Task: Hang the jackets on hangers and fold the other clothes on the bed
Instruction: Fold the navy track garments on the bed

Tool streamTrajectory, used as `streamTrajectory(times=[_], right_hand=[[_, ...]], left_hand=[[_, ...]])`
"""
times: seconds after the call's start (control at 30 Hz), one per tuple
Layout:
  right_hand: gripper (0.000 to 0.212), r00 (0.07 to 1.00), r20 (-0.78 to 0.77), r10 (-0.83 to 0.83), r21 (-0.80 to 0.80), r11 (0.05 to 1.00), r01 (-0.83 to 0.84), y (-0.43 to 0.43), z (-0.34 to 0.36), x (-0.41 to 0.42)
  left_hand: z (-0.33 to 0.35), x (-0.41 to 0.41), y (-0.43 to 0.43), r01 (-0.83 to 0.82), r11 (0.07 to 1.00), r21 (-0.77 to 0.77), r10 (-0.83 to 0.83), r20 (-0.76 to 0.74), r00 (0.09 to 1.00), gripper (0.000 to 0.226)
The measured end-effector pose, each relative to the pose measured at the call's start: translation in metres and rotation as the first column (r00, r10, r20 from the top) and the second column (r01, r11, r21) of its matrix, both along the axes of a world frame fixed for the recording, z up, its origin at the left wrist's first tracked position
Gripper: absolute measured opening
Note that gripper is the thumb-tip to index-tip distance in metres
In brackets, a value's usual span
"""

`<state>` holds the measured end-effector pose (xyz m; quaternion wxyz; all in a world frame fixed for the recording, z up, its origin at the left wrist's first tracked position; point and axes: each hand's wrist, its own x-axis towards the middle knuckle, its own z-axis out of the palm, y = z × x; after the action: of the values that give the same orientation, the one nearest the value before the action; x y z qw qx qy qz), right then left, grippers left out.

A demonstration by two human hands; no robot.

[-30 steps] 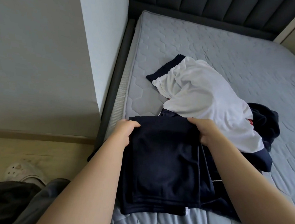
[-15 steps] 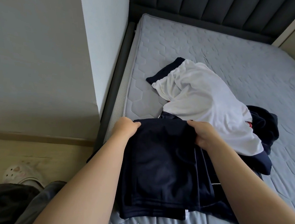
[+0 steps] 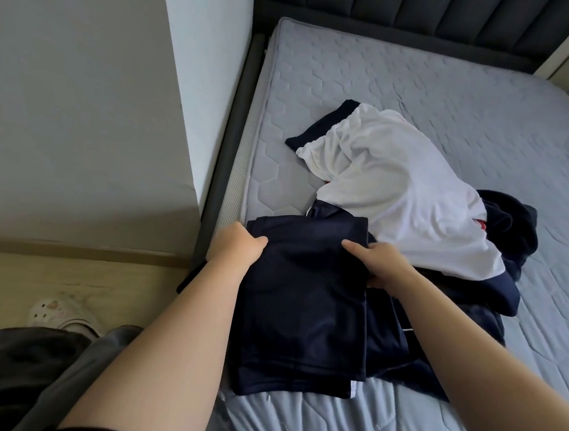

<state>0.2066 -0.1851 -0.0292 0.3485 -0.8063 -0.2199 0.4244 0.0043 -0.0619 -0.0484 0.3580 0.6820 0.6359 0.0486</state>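
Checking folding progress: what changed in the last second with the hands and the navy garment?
Little. The right hand has slid slightly left along the far edge of the folded navy garment, thumb on top. The left hand keeps gripping the far left corner. Nothing was let go; the white garment and mattress look unchanged.

- No word, number or brand could be read anywhere in the room.
- A small red mark [image 3: 480, 225] showed at the edge of the white garment [image 3: 398, 191], but it was too small to tell whether it was letters.
- A white tab [image 3: 352, 390] stood out at the near corner of the folded navy garment [image 3: 303, 303]; no print on it could be read.
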Motion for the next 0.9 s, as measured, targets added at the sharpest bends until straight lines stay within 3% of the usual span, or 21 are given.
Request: streamTrajectory(times=[0.13, 0.37, 0.47, 0.57, 0.63, 0.73, 0.8, 0.9], right_hand=[[0.028, 0.959, -0.282, 0.009, 0.018, 1.000, -0.004, -0.030, -0.015, -0.014], [0.016, 0.964, -0.252, -0.088, 0.187, 0.973, 0.138, -0.051, -0.014, -0.029], [0.015, 0.959, -0.261, -0.109, 0.188, 0.969, 0.161, -0.053, -0.006, -0.033], [0.020, 0.949, -0.289, -0.127, 0.143, 0.974, 0.174, -0.058, 0.003, -0.030], [0.026, 0.993, -0.098, -0.071, 0.096, 0.992, 0.081, -0.067, 0.001, -0.028], [0.026, 0.944, 0.318, 0.088, -0.059, 0.996, -0.073, -0.081, -0.012, -0.033], [0.027, 0.893, 0.427, 0.145, -0.125, 0.987, -0.100, -0.088, -0.018, -0.036], [0.029, 0.811, 0.529, 0.250, -0.255, 0.958, -0.129, -0.091, -0.018, -0.036]], left_hand=[[0.005, -0.011, -0.017, 0.048, 0.997, -0.056, -0.049, -0.013, 0.999, 0.032], [0.018, -0.027, -0.049, 0.027, 0.966, -0.257, 0.063, 0.338, 0.939, 0.027], [0.022, -0.028, -0.070, 0.041, 0.871, -0.490, 0.202, 0.433, 0.879, 0.028], [0.022, -0.033, -0.086, 0.064, 0.712, -0.699, 0.332, 0.416, 0.846, 0.015], [0.018, -0.038, -0.095, 0.076, 0.677, -0.732, 0.288, 0.358, 0.888, 0.013], [0.006, -0.040, -0.106, 0.052, 0.787, -0.614, 0.100, 0.210, 0.973, 0.026], [0.000, -0.038, -0.110, 0.045, 0.855, -0.517, 0.032, 0.139, 0.990, 0.029], [-0.007, -0.038, -0.110, 0.035, 0.882, -0.471, 0.007, 0.088, 0.996, 0.021]])
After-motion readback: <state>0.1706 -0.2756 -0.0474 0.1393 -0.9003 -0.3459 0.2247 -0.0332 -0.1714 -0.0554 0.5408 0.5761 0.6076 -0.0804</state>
